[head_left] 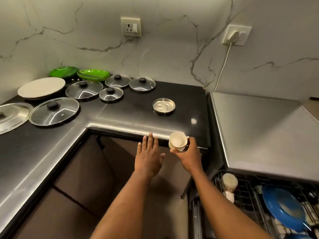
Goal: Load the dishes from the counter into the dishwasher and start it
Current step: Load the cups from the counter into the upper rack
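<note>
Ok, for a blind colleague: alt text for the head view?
The right hand holds a cream cup at the edge of the dark counter, left hand open beside it. Glass lids lie behind; a blue plate sits in the dishwasher rack.

1. We see two arms, the left forearm (124,200) and the right forearm (222,202), both bare from the wrist to the picture's lower edge.
2. The left grip (149,157) is a bare hand; its back, four fingers and thumb show.
3. The right grip (189,156) is likewise a bare hand.
4. We cannot tell what is worn higher up.
</note>
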Action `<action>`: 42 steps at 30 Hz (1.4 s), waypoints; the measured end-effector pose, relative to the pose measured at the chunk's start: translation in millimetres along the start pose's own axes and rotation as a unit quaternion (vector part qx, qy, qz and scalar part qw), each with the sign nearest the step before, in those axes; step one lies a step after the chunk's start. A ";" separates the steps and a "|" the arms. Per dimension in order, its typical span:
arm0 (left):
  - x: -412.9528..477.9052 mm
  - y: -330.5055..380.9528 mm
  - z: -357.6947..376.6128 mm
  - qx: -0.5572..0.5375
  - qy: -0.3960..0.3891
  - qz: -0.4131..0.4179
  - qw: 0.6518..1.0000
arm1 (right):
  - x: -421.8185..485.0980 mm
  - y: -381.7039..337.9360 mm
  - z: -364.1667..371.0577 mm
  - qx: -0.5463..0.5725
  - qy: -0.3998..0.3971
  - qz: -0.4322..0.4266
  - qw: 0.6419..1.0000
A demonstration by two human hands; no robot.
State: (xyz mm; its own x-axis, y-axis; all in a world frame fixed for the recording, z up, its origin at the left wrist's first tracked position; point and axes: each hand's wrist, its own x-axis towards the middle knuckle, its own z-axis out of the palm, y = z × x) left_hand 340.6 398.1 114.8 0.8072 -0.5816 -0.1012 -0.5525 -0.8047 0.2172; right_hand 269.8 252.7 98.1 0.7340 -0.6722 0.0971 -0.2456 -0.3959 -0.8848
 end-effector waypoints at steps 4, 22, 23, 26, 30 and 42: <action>-57.5 1.2 26.7 -0.006 -0.026 0.009 1.000 | -65.7 16.0 -10.3 0.002 0.009 0.023 1.000; -186.7 149.6 131.4 0.008 -0.168 0.131 0.977 | -230.8 138.7 -163.9 -0.029 0.067 0.180 0.981; -186.8 158.2 137.7 0.009 -0.172 0.134 0.976 | -232.5 148.3 -172.3 -0.032 0.069 0.189 0.979; -185.2 195.5 165.2 0.018 -0.195 0.142 0.970 | -233.5 186.9 -201.6 -0.038 0.061 0.216 0.974; -171.8 246.2 208.6 0.022 -0.226 0.127 0.966 | -222.8 242.1 -241.1 -0.057 0.038 0.239 0.968; -144.0 302.0 329.6 0.102 -0.262 0.121 0.952 | -179.1 391.5 -285.1 -0.178 0.003 0.294 0.939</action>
State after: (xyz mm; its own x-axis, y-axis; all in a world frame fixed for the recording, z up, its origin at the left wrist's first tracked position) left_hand -11.1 199.5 -125.0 0.4661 -0.6896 -0.5543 -0.7816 -0.6145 0.1073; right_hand -138.4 39.7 -135.8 0.4008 -0.8436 -0.3574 -0.8046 -0.1376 -0.5776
